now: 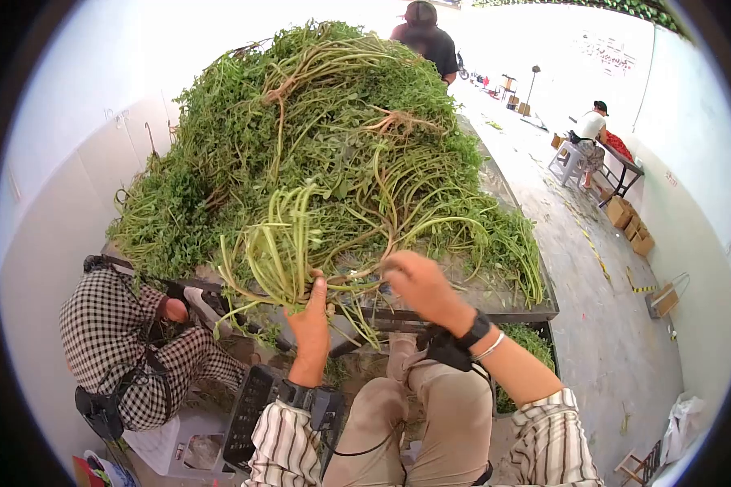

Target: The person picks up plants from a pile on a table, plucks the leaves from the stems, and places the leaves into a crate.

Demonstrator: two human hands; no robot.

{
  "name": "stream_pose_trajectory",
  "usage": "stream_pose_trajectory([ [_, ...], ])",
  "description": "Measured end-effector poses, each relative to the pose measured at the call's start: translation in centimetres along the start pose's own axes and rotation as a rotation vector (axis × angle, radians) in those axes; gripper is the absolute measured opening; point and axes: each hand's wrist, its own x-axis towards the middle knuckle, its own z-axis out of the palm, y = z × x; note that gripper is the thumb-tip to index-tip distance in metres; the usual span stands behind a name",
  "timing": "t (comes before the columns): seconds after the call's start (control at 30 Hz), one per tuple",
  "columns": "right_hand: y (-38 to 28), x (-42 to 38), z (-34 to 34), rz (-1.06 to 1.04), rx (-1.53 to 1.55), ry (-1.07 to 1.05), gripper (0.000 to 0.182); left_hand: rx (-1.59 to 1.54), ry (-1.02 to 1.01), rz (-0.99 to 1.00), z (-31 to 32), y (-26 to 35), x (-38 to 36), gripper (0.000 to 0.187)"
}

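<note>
My left hand [309, 321] is closed around a bunch of leafy green stems [274, 256], held above the near edge of the table. The stems fan upward and to the left, while some trail below the hand. Just to the right, my right hand [422, 286] has its fingers curled in, close to a few stems that stretch across from the bunch. Whatever sits between those fingers is hidden and slightly blurred. Behind both hands rises a large heap of green stalks [317, 154], with pale brown roots [400, 120] showing in places.
The dark table [508, 307] carries the heap. At left, close by, sits a person in checked clothes [110, 341]. A black crate [252, 414] stands by my legs, and more greens [528, 349] lie below the table. Farther off are another person [590, 126] and cardboard boxes [632, 221].
</note>
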Motion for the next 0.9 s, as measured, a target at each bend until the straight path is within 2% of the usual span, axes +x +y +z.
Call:
stream_pose_trajectory([
  [0.07, 1.2, -0.8, -2.7, 0.801, 0.531, -0.013, 0.02, -0.05, -0.016, -0.008, 0.0, 0.2, -0.3, 0.032],
  [0.1, 2.0, -1.2, -3.7, 0.804, 0.525, -0.007, 0.02, -0.038, -0.001, -0.016, 0.1, 0.2, -0.4, 0.031],
  [0.17, 4.4, -1.6, -4.8, 0.942, 0.901, 0.248, 0.02, -0.031, -0.019, 0.013, 0.0, -0.3, -0.2, 0.031],
  [0.2, 5.5, -1.3, -4.9, 0.936, 0.895, 0.253, 0.02, -0.037, -0.026, 0.017, -0.1, -0.3, -0.1, 0.031],
  [0.27, 7.0, -0.8, -5.0, 0.824, 1.194, 0.444, 0.018, -0.041, -0.03, -0.031, -0.4, -0.4, -0.3, 0.031],
  [0.3, 6.5, 0.2, -5.1, 0.809, 1.244, 0.478, 0.02, -0.035, -0.03, -0.032, -0.4, -0.4, -0.3, 0.031],
  [0.33, 5.8, 0.9, -5.0, 0.812, 1.252, 0.482, 0.02, -0.041, -0.014, -0.049, -0.4, -0.3, -0.3, 0.031],
  [0.4, 4.4, 2.3, -4.8, 0.66, 1.208, 0.385, 0.021, -0.042, 0.004, -0.066, -0.1, -0.5, -0.1, 0.032],
  [0.47, 3.0, 3.3, -3.5, 0.639, 1.14, 0.318, 0.023, 0.16, 0.045, 0.251, 0.1, -0.9, 0.4, 0.021],
  [0.53, 1.2, 3.4, -2.0, 0.555, 0.954, 0.082, 0.025, 0.092, 0.092, 0.19, 0.8, -0.1, 0.2, 0.018],
  [0.67, -0.8, 2.9, 0.8, 0.46, 0.661, -0.096, 0.027, 0.075, 0.009, 0.173, 1.0, 0.2, 0.2, 0.022],
  [0.7, -1.9, 3.1, 0.8, 0.488, 0.529, -0.146, 0.021, 0.096, -0.018, 0.143, 1.2, 0.6, -0.2, 0.024],
  [0.73, -1.9, 3.0, 1.5, 0.49, 0.531, -0.144, 0.021, 0.117, -0.048, 0.112, 1.3, 0.8, -0.3, 0.027],
  [0.8, -1.6, 2.3, 3.0, -0.125, -0.127, -0.123, 0.013, 0.081, -0.109, 0.104, 1.2, 0.6, -0.4, 0.034],
  [0.87, -1.8, 1.8, 4.3, -0.078, -0.157, -0.165, 0.009, 0.058, -0.126, 0.095, 1.3, 0.4, -0.7, 0.036],
  [0.9, -1.9, 1.7, 4.6, -0.06, -0.069, -0.143, 0.012, 0.057, -0.132, 0.091, 1.2, 0.2, -0.6, 0.036],
])
